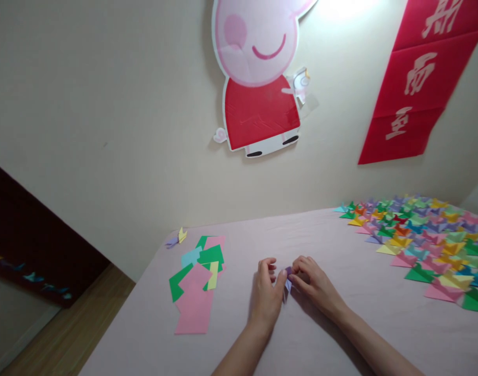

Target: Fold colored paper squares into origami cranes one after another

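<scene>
Both of my hands meet over the middle of the pale pink table (341, 334). My left hand (267, 293) and my right hand (312, 281) pinch a small purple folded paper piece (287, 278) between their fingertips, just above the tabletop. The fingers of both hands are curled and closed on it. Most of the paper is hidden by the fingers.
A loose pile of flat paper squares (198, 282) in pink, green, blue and yellow lies left of my hands. Two small folded pieces (177, 238) sit near the far left corner. Several rows of folded coloured paper shapes (427, 240) cover the right side. Beyond is a wall with a cartoon pig decoration (258, 78) and a red banner (419, 78).
</scene>
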Available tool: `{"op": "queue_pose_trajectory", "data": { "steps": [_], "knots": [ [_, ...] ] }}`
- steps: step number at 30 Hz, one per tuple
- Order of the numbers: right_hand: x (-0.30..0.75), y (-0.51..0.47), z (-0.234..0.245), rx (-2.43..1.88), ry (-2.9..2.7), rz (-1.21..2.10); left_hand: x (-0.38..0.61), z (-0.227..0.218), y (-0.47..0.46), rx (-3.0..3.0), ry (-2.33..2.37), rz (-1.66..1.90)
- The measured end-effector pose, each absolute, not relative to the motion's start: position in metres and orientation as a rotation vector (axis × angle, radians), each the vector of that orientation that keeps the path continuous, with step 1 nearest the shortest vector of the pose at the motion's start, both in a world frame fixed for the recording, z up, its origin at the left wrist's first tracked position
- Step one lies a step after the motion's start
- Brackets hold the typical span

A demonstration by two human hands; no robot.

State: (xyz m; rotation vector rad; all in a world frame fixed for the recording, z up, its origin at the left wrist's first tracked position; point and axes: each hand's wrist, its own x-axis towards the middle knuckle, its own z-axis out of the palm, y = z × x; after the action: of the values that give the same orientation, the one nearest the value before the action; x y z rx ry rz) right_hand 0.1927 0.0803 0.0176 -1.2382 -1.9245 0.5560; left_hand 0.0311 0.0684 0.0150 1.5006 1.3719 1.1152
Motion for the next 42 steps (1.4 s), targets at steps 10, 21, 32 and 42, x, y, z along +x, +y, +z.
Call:
{"op": "queue_pose_trajectory", "data": {
  "steps": [10, 21, 32, 42],
  "knots": [
    [0.19, 0.077, 0.016, -1.201, -1.878, 0.442, 0.058, 0.013, 0.06, 0.849, 0.856, 1.024],
    [0.189, 0.073, 0.02, -1.164, -1.968, 0.494, 0.057, 0.017, 0.061, 0.979, 0.855, 0.888],
    [0.196, 0.073, 0.024, -1.139, -1.77, 0.959, 0.043, 0.028, 0.064, 1.015, 0.776, 0.69],
    [0.195, 0.074, 0.016, -1.142, -1.723, 1.009, 0.037, 0.023, 0.069, 1.04, 0.739, 0.631]
  ]
}}
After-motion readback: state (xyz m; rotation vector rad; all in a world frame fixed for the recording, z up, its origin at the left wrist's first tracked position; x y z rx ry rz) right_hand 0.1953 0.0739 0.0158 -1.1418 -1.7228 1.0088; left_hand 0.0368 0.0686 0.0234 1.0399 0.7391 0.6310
